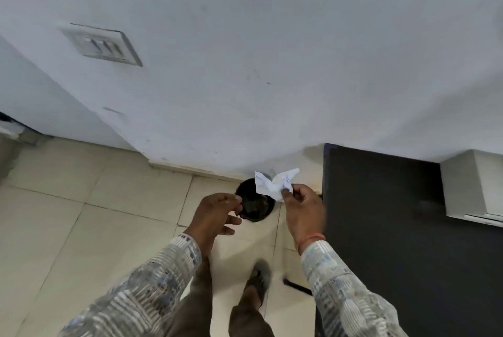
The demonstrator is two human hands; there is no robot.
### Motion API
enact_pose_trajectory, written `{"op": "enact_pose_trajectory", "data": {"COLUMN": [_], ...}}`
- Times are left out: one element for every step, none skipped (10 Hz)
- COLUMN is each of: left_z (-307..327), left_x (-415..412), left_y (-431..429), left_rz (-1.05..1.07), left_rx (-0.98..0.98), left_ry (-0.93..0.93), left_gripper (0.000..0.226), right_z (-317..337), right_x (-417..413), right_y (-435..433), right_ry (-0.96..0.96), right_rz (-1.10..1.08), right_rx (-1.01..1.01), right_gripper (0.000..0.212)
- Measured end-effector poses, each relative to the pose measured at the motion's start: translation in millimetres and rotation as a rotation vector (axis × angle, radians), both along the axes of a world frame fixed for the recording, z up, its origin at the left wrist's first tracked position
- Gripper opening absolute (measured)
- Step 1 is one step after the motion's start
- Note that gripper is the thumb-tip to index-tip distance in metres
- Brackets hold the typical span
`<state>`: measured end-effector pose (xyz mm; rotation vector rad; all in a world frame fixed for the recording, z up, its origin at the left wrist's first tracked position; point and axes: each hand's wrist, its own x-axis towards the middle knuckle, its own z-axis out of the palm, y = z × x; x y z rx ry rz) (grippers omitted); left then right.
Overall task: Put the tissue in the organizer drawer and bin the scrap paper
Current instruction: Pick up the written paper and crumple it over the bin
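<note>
Right hand (302, 208) pinching crumpled scrap paper (275, 182) above round black bin (255, 202) on tiled floor (81, 214) at wall base; left hand (215, 214) loosely curled, holding nothing.

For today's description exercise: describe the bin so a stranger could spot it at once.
Follow the pale wall down to the tiled floor. The bin stands there, left of the black cabinet. It is the only round, dark, open-topped thing.

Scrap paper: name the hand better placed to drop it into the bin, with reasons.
Right. The right hand already pinches the scrap paper above the black bin; the left hand holds nothing and hovers beside the rim.
</note>
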<state>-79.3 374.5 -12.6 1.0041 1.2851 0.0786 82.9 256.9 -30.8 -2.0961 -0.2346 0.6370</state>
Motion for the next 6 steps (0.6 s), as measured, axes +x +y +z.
{"op": "enact_pose_trajectory", "data": {"left_z": [-97.6,-178.6,-294.1,-351.5,-402.6,-421.8], "left_x": [22.9,38.4,61.6,76.5,91.5,98.3], "left_y": [34.3,55.6,84.9,102.1,119.2,131.4], "left_rz": [-0.063,-0.13,-0.251,-0.384,-0.623,-0.707], "left_rx": [-0.054,-0.055,-0.016,0.089,0.239,0.264], "left_ry": [0.089,0.154,0.247,0.313,0.385,0.394], "left_gripper": [0.013,0.019,0.035,0.049,0.048,0.046], "right_z": [-93.2,-174.3,-290.0,-348.1,-402.2,-427.3], "right_x": [16.3,25.7,36.5,40.5,39.2,40.8], "right_y": [31.1,48.9,76.1,91.5,107.9,116.8], "right_ry": [-0.13,-0.223,-0.306,-0.221,0.07,0.192], "right_rz": [0.039,0.119,0.26,0.373,0.535,0.529], "right_rx": [-0.155,-0.304,-0.494,-0.602,-0.779,-0.745], "right_gripper": [0.015,0.015,0.015,0.027,0.06,0.062]}}
